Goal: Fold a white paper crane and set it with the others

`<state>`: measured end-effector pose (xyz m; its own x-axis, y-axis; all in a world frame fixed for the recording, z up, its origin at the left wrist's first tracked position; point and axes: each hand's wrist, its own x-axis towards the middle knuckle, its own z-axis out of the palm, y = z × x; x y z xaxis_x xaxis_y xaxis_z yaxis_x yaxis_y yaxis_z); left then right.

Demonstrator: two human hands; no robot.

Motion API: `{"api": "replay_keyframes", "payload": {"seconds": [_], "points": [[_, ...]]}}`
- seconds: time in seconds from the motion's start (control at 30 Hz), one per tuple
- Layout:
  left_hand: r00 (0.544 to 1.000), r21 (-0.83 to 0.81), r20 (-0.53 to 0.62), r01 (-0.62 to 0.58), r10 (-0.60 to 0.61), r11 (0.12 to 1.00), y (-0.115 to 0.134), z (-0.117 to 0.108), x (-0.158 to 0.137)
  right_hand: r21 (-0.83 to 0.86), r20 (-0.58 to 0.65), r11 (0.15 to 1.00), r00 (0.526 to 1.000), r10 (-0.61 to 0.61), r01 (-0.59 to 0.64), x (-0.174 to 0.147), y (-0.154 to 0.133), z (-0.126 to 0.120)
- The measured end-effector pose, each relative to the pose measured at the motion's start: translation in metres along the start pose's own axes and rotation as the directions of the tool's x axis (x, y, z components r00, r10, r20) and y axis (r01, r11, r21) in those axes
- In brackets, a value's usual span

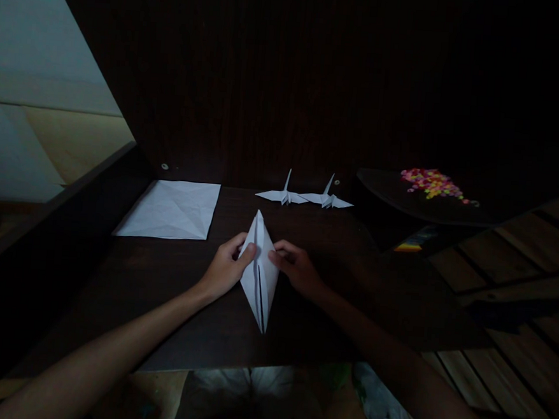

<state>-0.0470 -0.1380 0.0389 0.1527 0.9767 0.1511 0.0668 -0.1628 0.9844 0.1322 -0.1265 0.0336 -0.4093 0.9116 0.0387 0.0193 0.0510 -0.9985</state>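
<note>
A folded white origami paper (261,281), a long diamond with a slit down its lower half, is held up over the dark desk between both hands. My left hand (230,260) pinches its left edge, thumb on the front and fingers behind. From the other side my right hand (297,268) grips the right edge, its thumb also on the front face. Beyond it, two finished white paper cranes (285,197) stand side by side near the back panel. To the left lies a creased white paper sheet (178,210), flat on the desk.
A dark curved shelf (381,186) at the right bears a heap of small pink, yellow and red pieces (432,184). The desk's raised side board (44,218) runs along the left. Wooden slats (520,258) lie to the right, and a plastic bag (381,405) is below the front edge.
</note>
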Motion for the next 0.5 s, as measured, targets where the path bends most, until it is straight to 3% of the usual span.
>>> {"api": "replay_keyframes", "payload": {"seconds": [0.1, 0.3, 0.5], "points": [[1.000, -0.049, 0.014, 0.023, -0.022, 0.999, 0.0005, 0.0001, -0.0012, 0.030, -0.030, 0.999, 0.999, 0.013, -0.012, 0.0000, 0.0000, -0.0009], [0.998, 0.029, 0.057, 0.030, -0.031, 0.999, 0.0019, 0.0014, -0.0036, -0.034, -0.036, 0.999, 0.999, -0.012, 0.011, -0.0004, 0.0006, -0.0002], [0.979, 0.154, 0.201, 0.000, -0.031, 0.988, -0.0036, -0.0023, -0.0028, -0.275, -0.140, 0.937, 0.956, -0.259, 0.214, 0.0017, -0.0016, -0.0042]]}}
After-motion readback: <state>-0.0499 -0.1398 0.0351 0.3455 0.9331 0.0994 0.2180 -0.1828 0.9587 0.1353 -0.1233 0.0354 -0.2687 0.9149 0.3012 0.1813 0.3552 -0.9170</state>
